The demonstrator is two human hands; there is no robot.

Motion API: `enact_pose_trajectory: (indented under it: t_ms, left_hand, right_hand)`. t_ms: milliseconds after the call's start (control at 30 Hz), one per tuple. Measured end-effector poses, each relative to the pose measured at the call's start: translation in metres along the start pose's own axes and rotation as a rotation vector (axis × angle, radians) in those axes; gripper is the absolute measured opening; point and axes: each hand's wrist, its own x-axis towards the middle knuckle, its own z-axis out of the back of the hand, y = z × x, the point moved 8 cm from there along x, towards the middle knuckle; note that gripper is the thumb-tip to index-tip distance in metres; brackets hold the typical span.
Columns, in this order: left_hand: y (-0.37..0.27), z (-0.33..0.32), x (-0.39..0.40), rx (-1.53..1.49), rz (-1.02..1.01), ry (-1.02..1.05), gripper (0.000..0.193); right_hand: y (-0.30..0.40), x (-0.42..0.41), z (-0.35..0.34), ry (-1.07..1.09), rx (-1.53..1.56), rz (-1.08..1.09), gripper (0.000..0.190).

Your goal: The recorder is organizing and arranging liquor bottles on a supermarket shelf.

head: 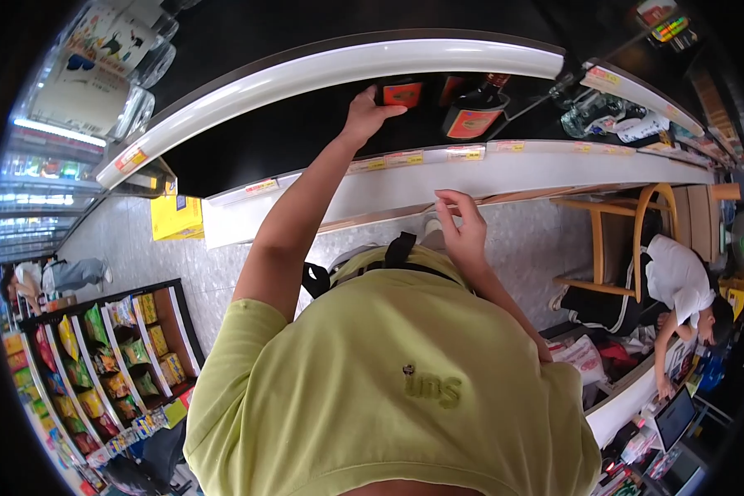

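On a dark shelf, my left hand [367,116] is at the left side of a dark bottle with an orange-red label [403,95]. Its thumb lies along the label's lower edge; the other fingers are partly hidden behind, and the bottle's outline blends into the shadow. Another dark glass bottle with an orange-red label [474,123] stands to the right, with part of a further orange-red label [450,90] showing between them. Below the shelf's front edge, my right hand [465,226] hangs in the air, fingers loosely curled and holding nothing.
The white shelf edge [409,173] bears price tags. A white rail [347,59] arches above. Clear bottles [586,115] stand right, near a wooden chair [638,248] and a person in white [676,273] at a counter. A snack rack [180,322] and another person [74,274] are left.
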Motion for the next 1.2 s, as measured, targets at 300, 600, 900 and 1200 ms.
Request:
enact_pose_trajectory:
  t_ms: [300, 600, 900, 1200]
  left_hand:
    - [0.001, 0.005, -0.006, 0.041, -0.008, 0.037, 0.047]
    - [0.008, 0.008, -0.012, -0.026, -0.041, 0.009, 0.050]
    - [0.004, 0.002, -0.009, -0.028, -0.058, -0.022, 0.043]
    - [0.002, 0.007, -0.005, 0.047, -0.080, -0.017, 0.054]
  right_hand:
    - [-0.002, -0.001, -0.006, 0.037, -0.014, 0.000, 0.020]
    - [0.000, -0.004, -0.019, 0.107, -0.021, 0.002, 0.019]
    - [0.002, -0.005, -0.028, 0.161, -0.034, -0.023, 0.019]
    - [0.002, -0.003, -0.034, 0.172, -0.051, -0.035, 0.021]
